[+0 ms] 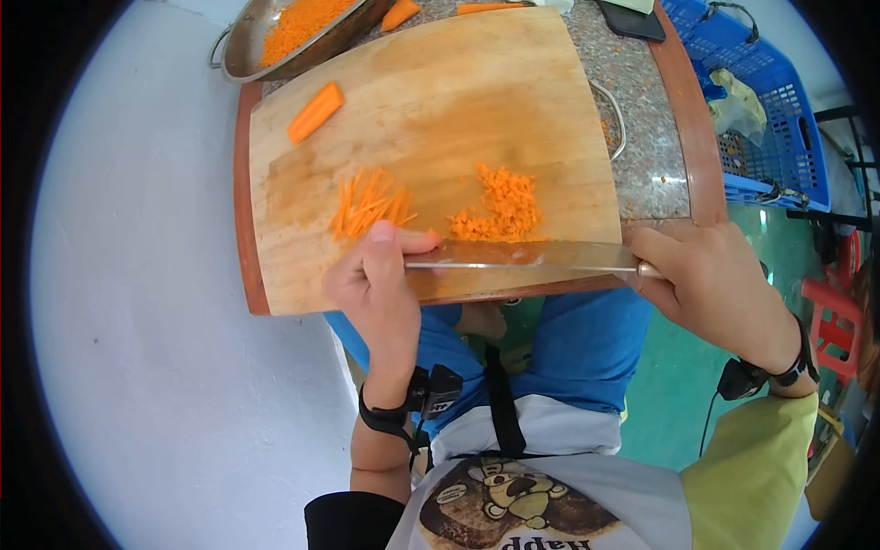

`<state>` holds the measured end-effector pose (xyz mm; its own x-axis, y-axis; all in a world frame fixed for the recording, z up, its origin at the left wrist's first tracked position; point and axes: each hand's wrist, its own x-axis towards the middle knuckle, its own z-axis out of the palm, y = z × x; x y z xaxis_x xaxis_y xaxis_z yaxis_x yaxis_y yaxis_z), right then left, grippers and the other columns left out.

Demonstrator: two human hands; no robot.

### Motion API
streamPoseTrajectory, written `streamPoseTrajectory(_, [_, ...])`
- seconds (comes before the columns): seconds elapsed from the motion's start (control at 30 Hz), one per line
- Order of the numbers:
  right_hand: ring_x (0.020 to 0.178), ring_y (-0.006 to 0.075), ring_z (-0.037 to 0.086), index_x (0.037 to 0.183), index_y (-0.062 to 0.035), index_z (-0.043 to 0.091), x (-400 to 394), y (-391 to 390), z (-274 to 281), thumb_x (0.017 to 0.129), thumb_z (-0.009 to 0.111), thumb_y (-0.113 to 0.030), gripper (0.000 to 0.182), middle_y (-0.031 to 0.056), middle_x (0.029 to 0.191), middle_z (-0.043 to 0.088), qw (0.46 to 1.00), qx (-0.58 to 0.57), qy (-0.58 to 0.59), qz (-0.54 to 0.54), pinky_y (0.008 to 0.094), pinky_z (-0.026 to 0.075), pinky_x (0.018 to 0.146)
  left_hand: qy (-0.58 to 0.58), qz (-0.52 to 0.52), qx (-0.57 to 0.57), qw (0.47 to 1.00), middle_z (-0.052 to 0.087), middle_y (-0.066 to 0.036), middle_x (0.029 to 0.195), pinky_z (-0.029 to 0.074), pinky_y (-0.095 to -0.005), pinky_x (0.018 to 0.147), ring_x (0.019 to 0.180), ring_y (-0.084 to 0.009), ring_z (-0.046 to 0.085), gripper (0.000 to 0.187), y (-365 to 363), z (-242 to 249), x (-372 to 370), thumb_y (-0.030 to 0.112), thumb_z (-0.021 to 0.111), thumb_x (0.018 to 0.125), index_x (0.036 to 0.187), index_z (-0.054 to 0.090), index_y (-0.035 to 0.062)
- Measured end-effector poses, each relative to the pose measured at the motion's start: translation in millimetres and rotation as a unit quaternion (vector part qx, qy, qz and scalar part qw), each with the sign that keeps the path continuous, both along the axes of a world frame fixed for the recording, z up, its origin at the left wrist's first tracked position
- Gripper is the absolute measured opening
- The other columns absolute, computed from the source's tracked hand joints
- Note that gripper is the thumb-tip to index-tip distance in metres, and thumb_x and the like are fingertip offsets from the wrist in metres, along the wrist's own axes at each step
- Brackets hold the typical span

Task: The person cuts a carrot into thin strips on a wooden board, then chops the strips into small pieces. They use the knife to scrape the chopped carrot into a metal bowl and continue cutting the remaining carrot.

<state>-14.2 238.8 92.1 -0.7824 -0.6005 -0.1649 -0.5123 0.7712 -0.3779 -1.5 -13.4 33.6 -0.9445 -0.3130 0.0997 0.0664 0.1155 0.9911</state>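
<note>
A long kitchen knife [541,256] lies across the near side of the wooden cutting board [431,101], its blade roughly level from left to right. My right hand [710,284] is wrapped around its handle. At the other end, my left hand [378,289] is closed with its fingers on the blade near the tip, the fingertips partly hidden. Just beyond the left hand lie thin carrot strips [371,203]. Finely chopped carrot [504,206] is heaped along the far side of the blade. A larger carrot piece [315,112] rests at the board's upper left.
A metal pan [240,46] with chopped carrot stands beyond the board at the left. More carrot pieces [400,14] lie behind the board on the speckled tabletop [646,137]. A dark phone-like object [632,22] is at the far right. Right of the table stand a blue crate [779,82] and a red stool [830,321].
</note>
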Motion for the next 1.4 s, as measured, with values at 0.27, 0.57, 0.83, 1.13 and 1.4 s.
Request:
streamPoseTrajectory(0.27, [0.063, 0.027, 0.06, 0.073, -0.0059, 0.05, 2.4, -3.8, 0.8, 0.077, 0.063, -0.018, 0.018, 0.0078, 0.065, 0.056, 0.999, -0.008, 0.044, -0.011, 0.0387, 0.045, 0.052, -0.036, 0.002, 0.058, 0.998, 0.062, -0.014, 0.066, 0.048, -0.0251, 0.048, 0.05, -0.0173, 0.059, 0.04, 1.2, -0.2, 1.2, 0.018, 0.044, 0.093, 0.07, 0.061, -0.0089])
streamPoseTrajectory(0.57, [0.056, 0.0284, 0.059, 0.072, -0.0066, 0.053, 15.2, -10.1, -9.0, 0.077, 0.063, -0.02, 0.017, 0.0098, 0.06, 0.056, 0.992, -0.021, 0.123, -0.005, 0.0378, 0.046, 0.049, -0.02, -0.034, 0.026, 0.999, 0.061, -0.019, 0.066, 0.047, -0.0269, 0.044, 0.047, -0.0222, 0.058, 0.044, -2.2, -5.9, -3.7, 0.021, 0.037, 0.094, 0.068, 0.056, -0.0085])
streamPoseTrajectory(0.83, [0.054, 0.0293, 0.059, 0.072, -0.0065, 0.056, 16.6, -8.9, 2.8, 0.082, 0.059, -0.025, 0.022, 0.0112, 0.058, 0.056, 0.994, -0.004, 0.108, -0.018, 0.0395, 0.047, 0.049, -0.016, -0.005, 0.033, 0.999, 0.061, -0.018, 0.065, 0.044, -0.0262, 0.042, 0.044, -0.0202, 0.056, 0.045, -2.5, 2.0, -2.7, 0.023, 0.037, 0.094, 0.068, 0.057, -0.0084])
streamPoseTrajectory(1.13, [0.057, 0.0324, 0.058, 0.077, -0.006, 0.059, 14.9, -10.5, 8.3, 0.082, 0.06, -0.024, 0.019, 0.0141, 0.058, 0.057, 0.996, 0.019, 0.075, -0.033, 0.0414, 0.046, 0.052, -0.033, -0.026, 0.029, 0.999, 0.06, -0.017, 0.064, 0.043, -0.026, 0.041, 0.046, -0.0204, 0.058, 0.045, -3.6, -1.1, -0.1, 0.024, 0.038, 0.094, 0.069, 0.057, -0.0083])
streamPoseTrajectory(1.4, [0.058, 0.0335, 0.057, 0.085, -0.0063, 0.062, 8.1, -9.1, 3.1, 0.08, 0.063, -0.022, 0.016, 0.0151, 0.059, 0.057, 0.997, 0.043, 0.065, -0.029, 0.0413, 0.044, 0.054, -0.035, -0.021, 0.033, 0.999, 0.062, -0.018, 0.066, 0.043, -0.0257, 0.042, 0.046, -0.0196, 0.058, 0.045, -3.6, -3.1, -1.8, 0.025, 0.04, 0.094, 0.069, 0.058, -0.0075])
